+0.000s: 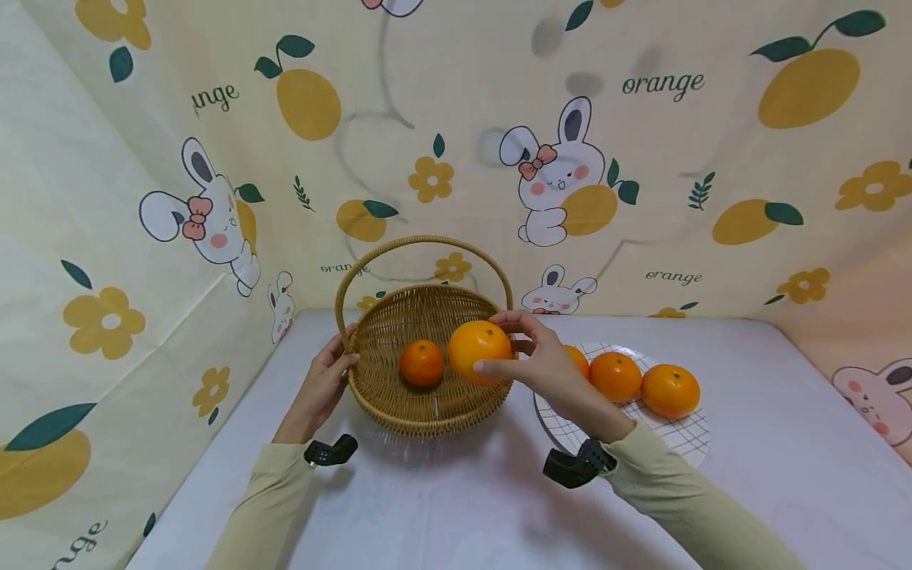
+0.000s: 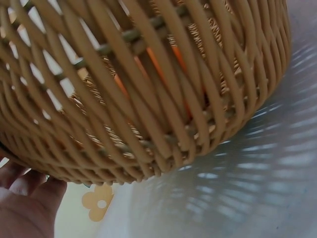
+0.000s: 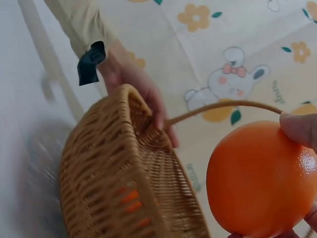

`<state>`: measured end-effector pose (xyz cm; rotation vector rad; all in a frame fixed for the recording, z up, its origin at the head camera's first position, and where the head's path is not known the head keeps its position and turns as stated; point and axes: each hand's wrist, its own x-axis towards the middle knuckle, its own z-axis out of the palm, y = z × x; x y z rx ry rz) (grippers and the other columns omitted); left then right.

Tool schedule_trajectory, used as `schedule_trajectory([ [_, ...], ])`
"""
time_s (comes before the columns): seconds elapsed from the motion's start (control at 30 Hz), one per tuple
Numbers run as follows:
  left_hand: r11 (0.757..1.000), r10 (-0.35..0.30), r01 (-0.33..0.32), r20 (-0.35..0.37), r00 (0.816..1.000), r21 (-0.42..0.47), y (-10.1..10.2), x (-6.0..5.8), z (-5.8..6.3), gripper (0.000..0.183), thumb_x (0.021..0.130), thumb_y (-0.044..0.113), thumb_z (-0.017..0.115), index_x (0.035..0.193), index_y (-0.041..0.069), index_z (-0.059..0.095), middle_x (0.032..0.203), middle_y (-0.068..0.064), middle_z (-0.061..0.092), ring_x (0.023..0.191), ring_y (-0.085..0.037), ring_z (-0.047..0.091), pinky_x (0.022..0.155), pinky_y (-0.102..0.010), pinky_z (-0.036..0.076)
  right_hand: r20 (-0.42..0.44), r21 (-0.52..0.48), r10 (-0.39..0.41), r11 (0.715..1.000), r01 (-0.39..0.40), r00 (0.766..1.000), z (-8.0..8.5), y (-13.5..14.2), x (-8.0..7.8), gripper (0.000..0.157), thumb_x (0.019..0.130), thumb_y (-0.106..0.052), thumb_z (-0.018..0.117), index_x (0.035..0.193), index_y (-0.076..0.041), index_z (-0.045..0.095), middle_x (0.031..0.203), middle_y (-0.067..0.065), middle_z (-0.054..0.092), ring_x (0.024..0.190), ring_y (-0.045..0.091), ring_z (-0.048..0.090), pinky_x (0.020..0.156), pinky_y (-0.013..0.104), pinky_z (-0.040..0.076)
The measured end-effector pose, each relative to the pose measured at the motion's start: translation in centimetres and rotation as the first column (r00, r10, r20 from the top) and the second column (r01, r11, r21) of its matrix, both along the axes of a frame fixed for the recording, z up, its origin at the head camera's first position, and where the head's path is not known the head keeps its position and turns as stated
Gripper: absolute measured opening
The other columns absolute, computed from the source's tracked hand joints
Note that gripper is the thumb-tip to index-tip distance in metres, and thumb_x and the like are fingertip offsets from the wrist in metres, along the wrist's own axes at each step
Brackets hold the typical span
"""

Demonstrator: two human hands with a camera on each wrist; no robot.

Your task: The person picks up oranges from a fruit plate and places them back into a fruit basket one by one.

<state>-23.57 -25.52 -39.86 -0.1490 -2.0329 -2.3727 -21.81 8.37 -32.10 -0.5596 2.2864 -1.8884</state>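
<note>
My left hand grips the left rim of a wicker basket, right by the foot of its arched handle. The basket tilts so that its mouth faces me. Inside lies one small orange; through the weave in the left wrist view, patches of it show. An orange, larger in view, is in my right hand, thumb in front and fingers behind. It overlaps the right part of the basket's mouth in the head view. In the right wrist view this held orange appears beside the basket's rim.
A white plate with a dark grid pattern stands right of the basket, partly behind my right forearm. On it sit several oranges. A cloth printed with rabbits and oranges rises behind the white table.
</note>
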Motion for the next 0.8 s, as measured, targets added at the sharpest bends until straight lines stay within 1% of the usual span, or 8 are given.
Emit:
schedule_trajectory([
  [0.1,1.0,-0.001,0.001,-0.006,1.0,0.001,0.0,-0.1,0.0,0.059,0.1,-0.003,0.039,0.155,0.007,0.02,0.153,-0.016,0.023,0.134,-0.028,0.026,0.098,-0.037,0.034,0.014,0.0,0.019,1.0,-0.019,1.0,-0.4,-1.4,-0.4,0.061,0.076,-0.022,0.083,0.128,-0.016,0.052,0.126,0.007,0.051,0.111,0.03,0.051,0.085,0.042,0.048],
  [0.27,1.0,0.002,-0.002,-0.011,1.0,-0.003,0.0,-0.1,-0.1,0.059,0.099,-0.003,0.04,0.154,0.007,0.021,0.153,-0.016,0.023,0.134,-0.028,0.026,0.101,-0.04,0.033,0.015,0.04,0.058,0.997,-0.058,0.998,-1.4,-3.3,-1.1,0.061,0.075,-0.022,0.084,0.127,-0.014,0.053,0.125,0.006,0.053,0.111,0.029,0.051,0.088,0.043,0.047],
  [0.5,1.0,0.008,-0.008,-0.009,1.0,-0.003,0.0,-0.1,-0.2,0.06,0.099,-0.003,0.04,0.155,0.008,0.021,0.153,-0.016,0.025,0.132,-0.027,0.028,0.094,-0.031,0.039,-0.052,0.117,0.117,0.987,-0.111,0.992,-2.4,-5.4,-2.3,0.057,0.072,-0.021,0.086,0.121,-0.014,0.057,0.119,0.004,0.057,0.107,0.025,0.055,0.084,0.039,0.049],
  [0.67,1.0,0.007,-0.007,-0.01,1.0,-0.018,0.0,-0.1,-0.2,0.06,0.099,-0.003,0.04,0.155,0.008,0.021,0.153,-0.016,0.024,0.132,-0.027,0.028,0.092,-0.029,0.04,-0.066,0.216,0.136,0.969,-0.119,0.988,-2.9,-6.7,-2.9,0.058,0.07,-0.023,0.087,0.119,-0.015,0.058,0.117,0.001,0.058,0.103,0.022,0.057,0.082,0.036,0.05],
  [0.8,1.0,0.007,-0.007,-0.014,1.0,-0.027,0.0,-0.1,-0.2,0.059,0.099,-0.002,0.04,0.155,0.007,0.02,0.154,-0.017,0.023,0.134,-0.028,0.027,0.094,-0.03,0.04,-0.075,0.313,0.151,0.942,-0.12,0.986,-3.2,-7.5,-3.4,0.059,0.068,-0.026,0.088,0.118,-0.016,0.058,0.115,0.0,0.058,0.101,0.02,0.057,0.081,0.035,0.05],
])
